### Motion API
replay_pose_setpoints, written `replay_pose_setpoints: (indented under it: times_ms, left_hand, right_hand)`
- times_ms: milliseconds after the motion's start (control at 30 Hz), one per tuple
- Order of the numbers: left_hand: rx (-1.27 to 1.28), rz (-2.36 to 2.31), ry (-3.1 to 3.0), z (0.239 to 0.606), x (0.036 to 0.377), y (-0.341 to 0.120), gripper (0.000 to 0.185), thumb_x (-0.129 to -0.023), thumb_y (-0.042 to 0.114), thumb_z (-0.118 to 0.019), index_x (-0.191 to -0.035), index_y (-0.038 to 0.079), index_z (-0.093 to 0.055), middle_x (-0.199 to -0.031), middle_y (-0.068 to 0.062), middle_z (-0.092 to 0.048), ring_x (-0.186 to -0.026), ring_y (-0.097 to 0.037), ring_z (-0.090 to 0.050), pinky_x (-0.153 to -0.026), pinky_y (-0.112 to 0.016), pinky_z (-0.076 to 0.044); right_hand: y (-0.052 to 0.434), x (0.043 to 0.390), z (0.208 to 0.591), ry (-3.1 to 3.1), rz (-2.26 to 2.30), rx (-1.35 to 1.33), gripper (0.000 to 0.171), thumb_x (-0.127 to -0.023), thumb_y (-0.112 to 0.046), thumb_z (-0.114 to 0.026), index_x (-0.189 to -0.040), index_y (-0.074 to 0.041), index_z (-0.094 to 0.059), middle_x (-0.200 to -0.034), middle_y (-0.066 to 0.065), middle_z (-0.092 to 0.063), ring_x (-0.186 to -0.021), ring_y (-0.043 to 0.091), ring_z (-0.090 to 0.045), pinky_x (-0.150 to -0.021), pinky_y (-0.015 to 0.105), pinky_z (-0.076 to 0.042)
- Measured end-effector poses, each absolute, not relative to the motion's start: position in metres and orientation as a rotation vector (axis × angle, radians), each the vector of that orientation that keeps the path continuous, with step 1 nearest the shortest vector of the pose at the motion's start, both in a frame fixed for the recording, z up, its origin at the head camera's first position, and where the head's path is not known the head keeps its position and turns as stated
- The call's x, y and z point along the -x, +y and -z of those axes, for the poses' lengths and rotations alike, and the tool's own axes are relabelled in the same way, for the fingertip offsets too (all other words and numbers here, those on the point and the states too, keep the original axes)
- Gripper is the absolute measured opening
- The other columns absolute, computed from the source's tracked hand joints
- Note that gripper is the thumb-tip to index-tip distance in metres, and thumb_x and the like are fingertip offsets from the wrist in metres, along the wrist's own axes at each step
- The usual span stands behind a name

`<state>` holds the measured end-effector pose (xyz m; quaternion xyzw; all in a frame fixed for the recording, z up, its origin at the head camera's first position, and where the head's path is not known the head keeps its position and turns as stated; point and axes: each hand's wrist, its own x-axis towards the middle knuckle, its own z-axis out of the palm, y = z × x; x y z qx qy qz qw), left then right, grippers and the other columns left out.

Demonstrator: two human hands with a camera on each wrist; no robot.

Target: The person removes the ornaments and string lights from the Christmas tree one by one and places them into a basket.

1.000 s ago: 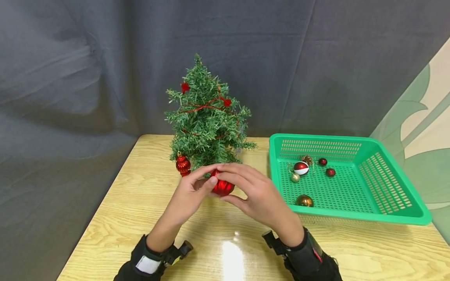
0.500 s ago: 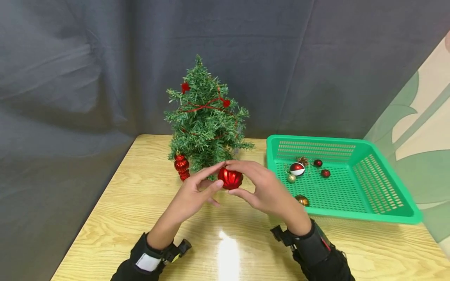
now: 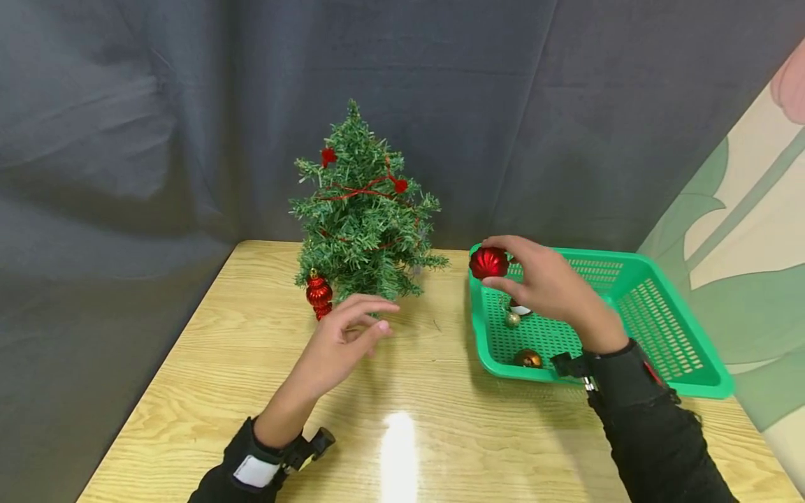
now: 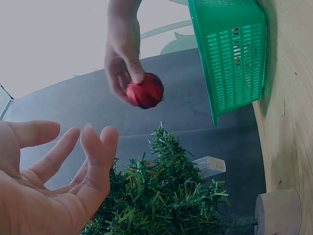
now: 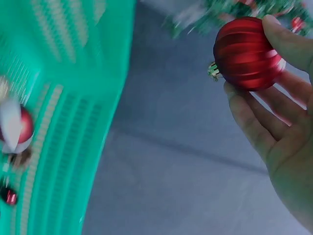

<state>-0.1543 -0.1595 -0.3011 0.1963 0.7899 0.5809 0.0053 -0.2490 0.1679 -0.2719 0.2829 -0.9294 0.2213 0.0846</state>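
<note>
Between thumb and fingers, my right hand (image 3: 553,286) holds a ribbed red Christmas ball (image 3: 488,263) above the left rim of the green basket (image 3: 478,328). In the right wrist view the ball (image 5: 247,54) shows a gold cap on its side. My left hand (image 3: 342,339) hovers over the table in front of the small Christmas tree (image 3: 367,216), holding nothing, its fingers loosely bent. Beside that hand, a red tiered ornament (image 3: 318,292) hangs low on the tree's left side. A red cord with bows (image 3: 358,192) winds round the branches.
Inside the basket lie a brown-gold ball (image 3: 528,358), a small gold ball (image 3: 512,319) and a red-and-white ball (image 5: 22,128); my right hand partly covers the contents. A grey curtain (image 3: 402,56) stands behind the wooden table (image 3: 251,349).
The red ball went from between both hands in front of the tree to the right, over the basket rim, in my right hand. My left hand let go and stayed near the tree.
</note>
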Motion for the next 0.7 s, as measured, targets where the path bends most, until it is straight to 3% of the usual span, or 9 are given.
replay_pose_setpoints:
  times_ms: [333,700]
  left_hand:
    - [-0.675,-1.928,2.486,0.300,0.152,-0.164,0.017,-0.100,0.011,-0.059,-0.109,0.007,-0.073,-0.125,-0.009,-0.061,-0.091,-0.011,-0.064,-0.065,-0.031,-0.057]
    - [-0.611,-2.045,2.470,0.298,0.152,-0.163,0.015,-0.100,0.010,-0.059,-0.105,0.006,-0.073,-0.112,-0.007,-0.062,-0.087,-0.013,-0.066,-0.063,-0.027,-0.053]
  right_hand:
    - [0.219,0.298,0.286,-3.009,-0.559,-0.768,0.051,-0.089,-0.029,-0.076,-0.131,-0.008,-0.057,-0.115,0.010,-0.068,-0.104,0.028,-0.063,-0.087,0.048,-0.052]
    - [0.272,0.324,0.340,-3.281,-0.559,-0.627,0.060,-0.093,-0.044,-0.068,-0.133,-0.002,-0.055,-0.131,0.024,-0.060,-0.117,0.042,-0.058,-0.093,0.056,-0.049]
